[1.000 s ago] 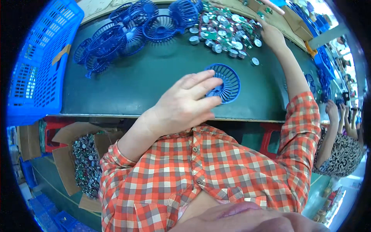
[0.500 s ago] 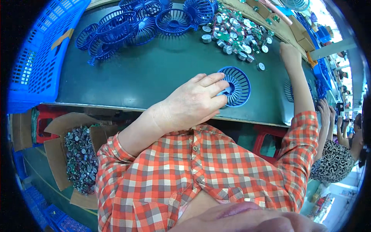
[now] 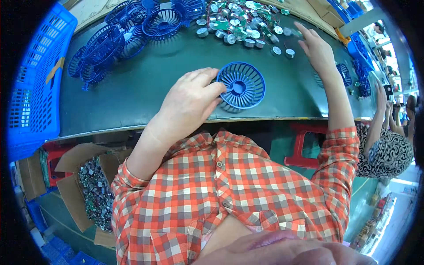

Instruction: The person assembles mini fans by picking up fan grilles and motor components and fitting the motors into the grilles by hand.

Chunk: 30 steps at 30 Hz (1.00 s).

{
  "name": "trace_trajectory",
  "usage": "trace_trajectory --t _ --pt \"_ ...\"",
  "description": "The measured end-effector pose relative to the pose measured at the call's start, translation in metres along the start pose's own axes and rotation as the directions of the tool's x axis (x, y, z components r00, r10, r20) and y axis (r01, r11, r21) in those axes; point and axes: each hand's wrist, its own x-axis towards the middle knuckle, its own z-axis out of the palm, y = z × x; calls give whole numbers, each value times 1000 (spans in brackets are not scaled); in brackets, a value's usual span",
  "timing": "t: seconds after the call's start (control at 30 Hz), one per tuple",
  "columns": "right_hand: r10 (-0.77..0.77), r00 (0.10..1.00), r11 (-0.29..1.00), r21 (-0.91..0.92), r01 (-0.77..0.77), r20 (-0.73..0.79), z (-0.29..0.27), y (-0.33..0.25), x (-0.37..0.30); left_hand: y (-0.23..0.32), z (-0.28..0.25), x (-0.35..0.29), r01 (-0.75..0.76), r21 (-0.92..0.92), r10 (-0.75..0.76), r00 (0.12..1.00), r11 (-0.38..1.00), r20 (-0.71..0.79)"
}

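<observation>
A round blue plastic fan grille [image 3: 239,88] lies on the green tabletop in front of me. My left hand [image 3: 190,95] is closed on its left rim, thumb inside and the other fingers at the outer edge. At the right end of a heap of small silver motors [image 3: 234,26] with wires and green circuit boards, my right hand [image 3: 317,48] reaches out with thumb and forefinger apart. Nothing shows between those fingers. Closest to it is a single silver motor [image 3: 289,53], set apart from the heap.
More blue grilles [image 3: 162,24] are piled at the back left, beside a tall blue crate [image 3: 35,88]. An open carton [image 3: 73,194] of small parts stands below the table edge, and a red stool [image 3: 300,145] at right. Another person [image 3: 388,150] sits farther right.
My view has shifted, so the table's contents appear farther left. My left hand now grips the grille's rim with the grille fully showing. My right hand's fingers have spread beside the motors.
</observation>
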Motion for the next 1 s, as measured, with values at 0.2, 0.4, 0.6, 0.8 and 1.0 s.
trace_trajectory --t 0.2,0.4,0.6,0.8,1.0 --pt "110 994 973 206 -104 -17 7 -4 -12 -1 -2 1 -44 -69 46 998 997 33" --pt "190 949 948 204 -244 250 2 -33 -23 0 -4 0 -51 -52 54 997 997 61" --pt "275 957 960 -74 -269 90 -1 -1 -32 0 -5 0 -64 -71 68 996 995 60" --pt "106 987 984 -129 -122 -122 -31 -52 -75 -1 -4 -1 -68 -79 73 995 995 62" --pt "81 996 997 0 -81 -44 -31 -74 -102 0 -4 1 -78 -91 85 993 993 81"
